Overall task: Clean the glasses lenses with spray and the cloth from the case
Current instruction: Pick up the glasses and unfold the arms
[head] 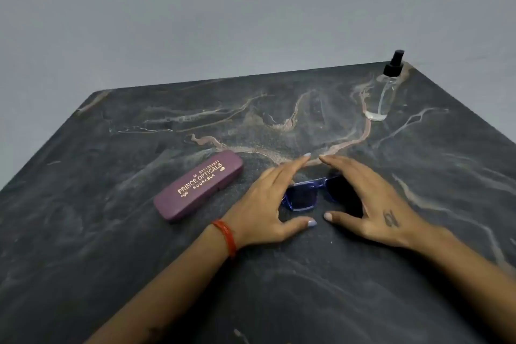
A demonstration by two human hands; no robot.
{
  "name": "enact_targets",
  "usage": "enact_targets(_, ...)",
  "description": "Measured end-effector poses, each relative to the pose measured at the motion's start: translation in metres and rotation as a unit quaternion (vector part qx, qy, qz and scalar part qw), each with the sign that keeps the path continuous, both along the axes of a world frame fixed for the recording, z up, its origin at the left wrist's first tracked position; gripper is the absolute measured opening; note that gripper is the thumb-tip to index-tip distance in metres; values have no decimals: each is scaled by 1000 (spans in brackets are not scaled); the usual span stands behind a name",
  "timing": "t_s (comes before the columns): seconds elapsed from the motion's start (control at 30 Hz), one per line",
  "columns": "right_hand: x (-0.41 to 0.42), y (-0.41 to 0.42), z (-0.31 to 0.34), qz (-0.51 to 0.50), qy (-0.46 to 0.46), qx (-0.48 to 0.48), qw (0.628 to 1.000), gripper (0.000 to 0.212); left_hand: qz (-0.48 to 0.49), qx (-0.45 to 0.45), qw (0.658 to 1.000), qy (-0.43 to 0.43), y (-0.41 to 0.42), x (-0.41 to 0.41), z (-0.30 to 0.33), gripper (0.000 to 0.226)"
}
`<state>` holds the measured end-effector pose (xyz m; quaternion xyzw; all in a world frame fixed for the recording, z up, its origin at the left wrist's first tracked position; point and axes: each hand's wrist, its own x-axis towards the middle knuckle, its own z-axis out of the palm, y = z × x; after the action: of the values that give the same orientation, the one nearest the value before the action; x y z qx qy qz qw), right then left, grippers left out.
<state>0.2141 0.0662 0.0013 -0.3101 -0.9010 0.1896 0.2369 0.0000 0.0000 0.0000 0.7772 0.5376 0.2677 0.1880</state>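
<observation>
Blue-framed glasses (304, 195) with dark lenses lie on the dark marble table (111, 260) between my two hands. My left hand (268, 204) hovers over their left end with fingers straight and thumb spread. My right hand (368, 201) covers their right lens the same way, fingers extended. Neither hand visibly grips the frame. A closed purple glasses case (198, 185) with gold lettering lies to the left of my left hand. A clear spray bottle (384, 92) with a black pump top stands at the far right corner. No cloth is visible.
The table's far edge runs just behind the spray bottle, with a plain grey wall (223, 8) beyond. A red thread band circles my left wrist (226, 237).
</observation>
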Motion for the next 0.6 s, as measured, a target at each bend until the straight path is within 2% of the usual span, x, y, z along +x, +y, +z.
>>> enact_targets(0.13, -3, 2, -4, 6, -41, 73, 996, 68, 12, 74, 997, 22, 3, -1, -4, 82)
enact_targets(0.37, -7, -4, -6, -6, -46, 137, 989, 52, 22, 107, 993, 46, -3, 4, -8, 61)
enact_targets(0.5, -10, -6, -6, -13, -19, 127, 992, 41, 26, 135, 990, 33, -5, 5, -7, 51)
enact_targets(0.6, -12, -6, -1, -28, 50, 87, 995, 40, 37, 143, 989, -10, -6, 4, -5, 48)
